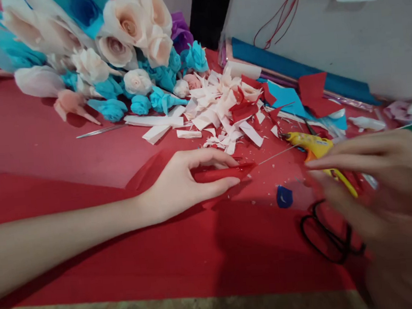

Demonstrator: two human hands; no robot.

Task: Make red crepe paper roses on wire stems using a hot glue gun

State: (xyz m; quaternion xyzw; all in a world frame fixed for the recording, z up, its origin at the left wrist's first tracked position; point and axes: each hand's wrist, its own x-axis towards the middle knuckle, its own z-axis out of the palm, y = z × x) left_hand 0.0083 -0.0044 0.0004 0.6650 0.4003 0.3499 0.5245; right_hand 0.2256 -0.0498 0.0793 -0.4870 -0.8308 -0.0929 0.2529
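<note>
My left hand (183, 185) curls its fingers and thumb around a rolled piece of red crepe paper (213, 174) lying on the red table covering. From the paper's tip a thin pale strand runs toward the nozzle of a yellow glue gun (311, 144); whether it is wire or glue I cannot make out. At the right, smeared by motion, my right hand (378, 182) has its fingers stretched out in front of the glue gun, and I see nothing between them. Black-handled scissors (325, 240) lie under its thumb side, their blades hidden. A small dark blue scrap (284, 196) rests between the hands.
Paper flowers (126, 27) in cream, turquoise and peach crowd the back left. Cream and red paper scraps (219, 105) are heaped in the middle. Thin metal rods (99, 131) lie at left. Rolled blue paper (299, 69) runs along the wall. The table's front edge is near.
</note>
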